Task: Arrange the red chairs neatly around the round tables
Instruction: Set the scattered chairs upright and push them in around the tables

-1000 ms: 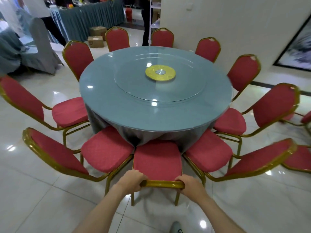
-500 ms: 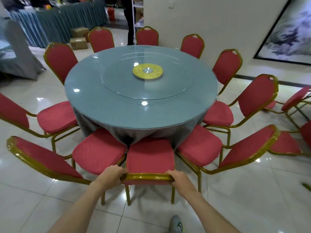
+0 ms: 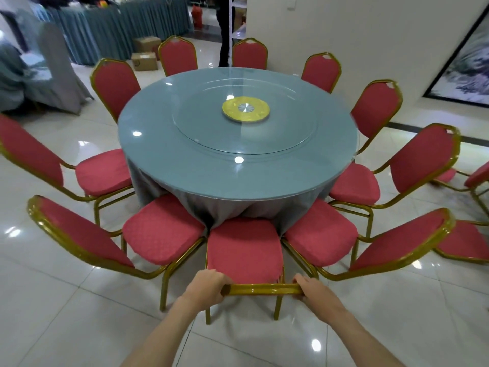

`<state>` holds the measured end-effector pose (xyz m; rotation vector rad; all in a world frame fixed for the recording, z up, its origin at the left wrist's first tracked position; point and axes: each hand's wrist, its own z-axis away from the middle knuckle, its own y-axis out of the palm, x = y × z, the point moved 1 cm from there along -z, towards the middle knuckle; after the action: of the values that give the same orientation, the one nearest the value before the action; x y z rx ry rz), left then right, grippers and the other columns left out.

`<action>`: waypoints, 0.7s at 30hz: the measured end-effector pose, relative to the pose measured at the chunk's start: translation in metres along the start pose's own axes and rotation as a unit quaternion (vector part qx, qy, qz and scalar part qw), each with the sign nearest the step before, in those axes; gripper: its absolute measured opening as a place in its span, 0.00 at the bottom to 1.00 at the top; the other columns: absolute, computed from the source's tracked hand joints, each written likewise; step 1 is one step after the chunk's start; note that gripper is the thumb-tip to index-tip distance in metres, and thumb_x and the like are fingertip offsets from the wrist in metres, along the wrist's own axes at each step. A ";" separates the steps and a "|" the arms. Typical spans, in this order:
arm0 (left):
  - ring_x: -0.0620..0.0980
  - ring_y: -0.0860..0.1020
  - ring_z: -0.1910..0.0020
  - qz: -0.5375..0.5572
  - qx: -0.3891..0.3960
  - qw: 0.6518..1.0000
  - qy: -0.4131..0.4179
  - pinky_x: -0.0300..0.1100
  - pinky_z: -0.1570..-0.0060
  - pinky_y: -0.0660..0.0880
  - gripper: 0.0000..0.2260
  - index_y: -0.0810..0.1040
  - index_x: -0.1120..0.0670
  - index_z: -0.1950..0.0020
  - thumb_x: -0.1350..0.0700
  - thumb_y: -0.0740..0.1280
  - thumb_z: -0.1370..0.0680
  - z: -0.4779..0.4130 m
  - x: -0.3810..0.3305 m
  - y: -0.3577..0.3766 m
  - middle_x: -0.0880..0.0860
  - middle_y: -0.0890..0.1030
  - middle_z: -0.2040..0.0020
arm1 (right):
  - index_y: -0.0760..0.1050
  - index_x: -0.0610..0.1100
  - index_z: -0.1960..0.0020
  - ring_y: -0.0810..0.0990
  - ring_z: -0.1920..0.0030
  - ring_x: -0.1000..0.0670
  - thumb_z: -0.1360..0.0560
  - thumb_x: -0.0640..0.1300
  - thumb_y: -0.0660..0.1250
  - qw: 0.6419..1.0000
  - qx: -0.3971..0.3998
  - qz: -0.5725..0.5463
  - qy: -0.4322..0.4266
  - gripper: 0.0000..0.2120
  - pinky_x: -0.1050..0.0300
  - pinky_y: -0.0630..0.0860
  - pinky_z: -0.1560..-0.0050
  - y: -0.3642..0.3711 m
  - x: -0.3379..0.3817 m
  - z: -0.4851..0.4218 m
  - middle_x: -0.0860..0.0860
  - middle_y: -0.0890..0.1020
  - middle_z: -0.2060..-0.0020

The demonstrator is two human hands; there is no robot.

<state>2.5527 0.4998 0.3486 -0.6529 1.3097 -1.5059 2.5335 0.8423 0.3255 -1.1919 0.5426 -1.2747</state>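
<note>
Hands on the nearest red chair at the round bench

Both hands are on the same chair here. The left hand (image 3: pixel 209 286) and right hand (image 3: pixel 316 292) each grab one end of the gold top rail (image 3: pixel 260 289) of the nearest chair (image 3: pixel 244 250). The fingers (image 3: pixel 224 279) are curled over the front of the rail and wrapped tight round it, so neither hand is open at all. Bare forearms come up from the bottom edge.

Just past the fingers, the chair's red seat points straight at the bench. Its front edge touches the hanging grey cloth (image 3: pixel 225 207), which bunches up there. Left of the fingers is the left neighbour chair (image 3: pixel 161 231), angled in, its seat corner just beside the held seat. Right of the fingers, the right neighbour chair (image 3: pixel 321 235) does the same. Their gold-framed backs fan outward on either side.

Further out from the fingers is the round bench (image 3: pixel 164 154) itself. It has a grey-blue top with a big glass turntable (image 3: pixel 280 133) on it and a yellow disc (image 3: pixel 246 110) in the middle. More red chairs ring the rest of it, with the far chairs (image 3: pixel 250 55) standing upright.

Way off to the right of the fingers, a couple of spare chairs (image 3: pixel 465 245) stand apart from the ring on the shiny tiled floor (image 3: pixel 53 300). Far beyond on the left are cardboard boxes (image 3: pixel 145 61) and a long skirted bench (image 3: pixel 127 25). A person's legs (image 3: pixel 225 35) show near a white wall with a framed picture (image 3: pixel 468 67).
</note>
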 end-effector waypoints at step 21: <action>0.38 0.76 0.65 0.142 -0.153 0.929 -0.307 0.39 0.61 0.78 0.12 0.77 0.44 0.64 0.58 0.73 0.24 0.026 -0.030 0.018 0.44 0.77 0.68 | 0.76 0.61 0.35 0.83 0.47 0.52 0.22 0.59 0.66 0.994 -0.063 -0.050 -0.071 0.16 0.52 0.78 0.49 -0.001 0.014 -0.009 0.58 0.84 0.47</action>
<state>2.5919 0.5180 0.3443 -0.9909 1.0877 -0.7676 2.5293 0.8258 0.3275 -1.4185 0.4696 -1.2422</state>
